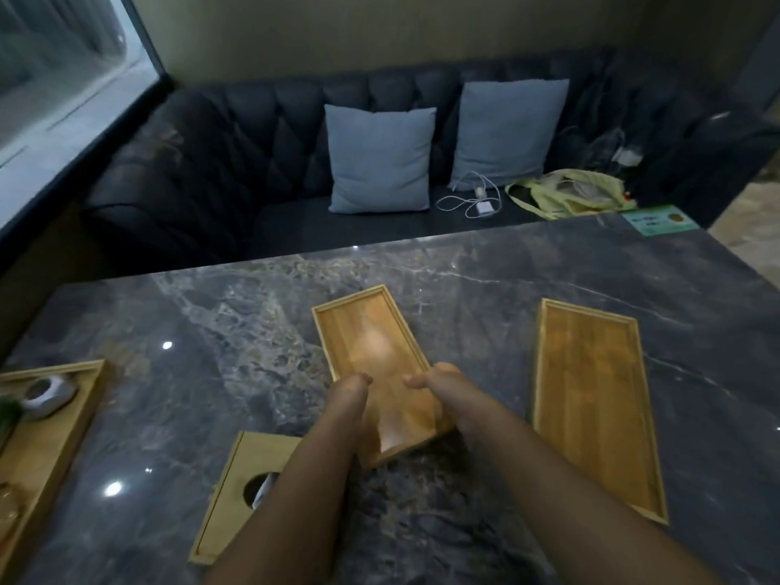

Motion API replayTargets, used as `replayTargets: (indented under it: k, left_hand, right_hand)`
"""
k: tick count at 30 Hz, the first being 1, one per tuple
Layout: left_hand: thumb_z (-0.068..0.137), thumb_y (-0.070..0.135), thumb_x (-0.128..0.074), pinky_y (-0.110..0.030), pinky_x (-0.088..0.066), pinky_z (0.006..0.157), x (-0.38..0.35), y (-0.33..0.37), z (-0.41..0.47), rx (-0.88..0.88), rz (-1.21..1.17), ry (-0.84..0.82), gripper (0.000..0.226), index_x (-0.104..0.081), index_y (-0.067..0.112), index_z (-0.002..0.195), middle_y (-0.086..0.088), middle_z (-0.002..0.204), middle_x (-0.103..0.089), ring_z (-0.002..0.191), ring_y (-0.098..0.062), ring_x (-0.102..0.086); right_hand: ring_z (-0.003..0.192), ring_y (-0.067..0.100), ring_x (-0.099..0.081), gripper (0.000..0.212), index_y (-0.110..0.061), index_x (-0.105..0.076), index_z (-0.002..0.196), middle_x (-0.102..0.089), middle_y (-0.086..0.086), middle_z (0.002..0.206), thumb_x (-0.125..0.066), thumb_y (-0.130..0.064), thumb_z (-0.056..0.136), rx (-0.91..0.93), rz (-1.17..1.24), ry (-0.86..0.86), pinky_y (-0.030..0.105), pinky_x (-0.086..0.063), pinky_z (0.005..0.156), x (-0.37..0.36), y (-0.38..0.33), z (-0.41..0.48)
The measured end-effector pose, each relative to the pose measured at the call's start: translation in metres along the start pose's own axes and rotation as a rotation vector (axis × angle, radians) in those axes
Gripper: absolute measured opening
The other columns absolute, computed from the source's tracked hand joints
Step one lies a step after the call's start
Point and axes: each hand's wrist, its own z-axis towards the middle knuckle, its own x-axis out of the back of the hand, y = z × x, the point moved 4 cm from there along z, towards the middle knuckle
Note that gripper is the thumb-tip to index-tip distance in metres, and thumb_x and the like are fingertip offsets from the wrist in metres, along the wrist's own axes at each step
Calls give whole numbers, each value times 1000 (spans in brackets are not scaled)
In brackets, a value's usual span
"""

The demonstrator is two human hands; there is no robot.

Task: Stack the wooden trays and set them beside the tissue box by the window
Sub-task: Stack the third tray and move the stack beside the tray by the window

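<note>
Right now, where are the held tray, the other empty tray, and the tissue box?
held tray (371,356): head view, on its bare floor, far half.
other empty tray (591,399): head view, middle of its floor.
tissue box (230,500): head view, wooden top, left of the opening.

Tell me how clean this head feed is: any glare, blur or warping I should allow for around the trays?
Head view: dim overall, daylight only from the window; a pale glare patch on the held tray and small bright spots on the table; both hands, left hand and right hand, look soft and smeared; wide-angle warping bends the table edge and splays the right tray.
</note>
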Motion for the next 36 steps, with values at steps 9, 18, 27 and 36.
replayTargets:
  k: [9, 18, 27, 36]
  left_hand:
    - [81, 13, -65, -44, -54, 82, -4, 40, -49, -616, 511, 159, 26, -67, -6, 100, -24, 101, -70, 94, -35, -66]
    - [76, -3, -61, -20, -54, 53, -87, 26, -102, -815, 414, -150, 38, -65, 29, 56, 15, 51, -63, 50, 4, -60]
    - [82, 2, -61, -49, -58, 76, -162, -17, -118, -773, 613, -327, 14, -69, 10, 74, -23, 87, -73, 82, -35, -70]
    - [76, 0, -64, -39, -58, 71, -170, -35, -99, -880, 773, -254, 16, -75, 1, 88, -18, 88, -76, 79, -29, -71]
  right_hand:
    - [82, 22, -53, 14, -7, -60, 93, -60, 10, 92, -50, -2, 85, 318, -167, 370, 28, -39, 64, 57, -42, -10]
    - [87, 18, -54, 21, -8, -63, 104, -57, 4, 95, -52, -21, 92, 511, -225, 708, 26, -37, 69, 164, -2, -80]
    - [98, 31, -53, 19, -3, -67, 95, -53, 8, 93, -53, -14, 92, 346, -186, 900, 48, -40, 93, 221, 83, -104]
    - [99, 32, -52, 18, 2, -66, 97, -54, 17, 97, -53, -9, 91, 323, -145, 914, 36, -39, 89, 212, 111, -91]
